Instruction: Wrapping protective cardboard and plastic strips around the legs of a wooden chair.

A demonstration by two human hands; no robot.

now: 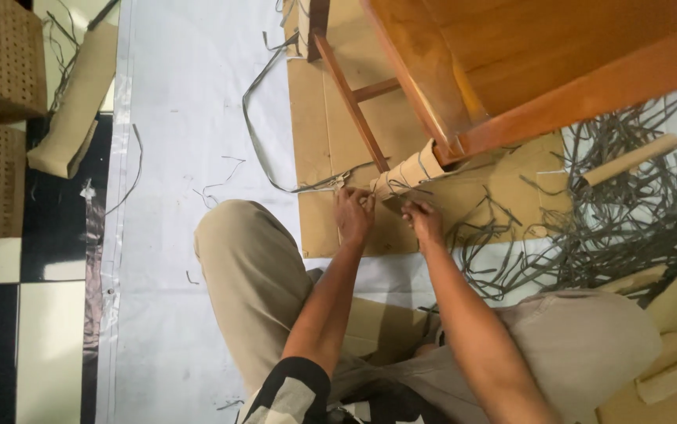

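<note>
A wooden chair [511, 71] stands tipped over the floor; one of its legs [405, 174] is wrapped in brown cardboard. My left hand [353, 213] and my right hand [423, 220] both grip the lower end of that wrapped leg, fingers closed on the cardboard and a thin dark strap [260, 149]. The strap trails away to the left across the white sheet. My bent knees in beige trousers [252, 267] lie just below the hands.
Flat cardboard [319, 118] lies under the chair on a white plastic sheet [173, 157]. A tangle of dark straps [621, 228] and a cardboard tube [629, 161] lie right. Perforated boxes [1, 63] and a cardboard piece [75, 102] sit at left on checkered tiles.
</note>
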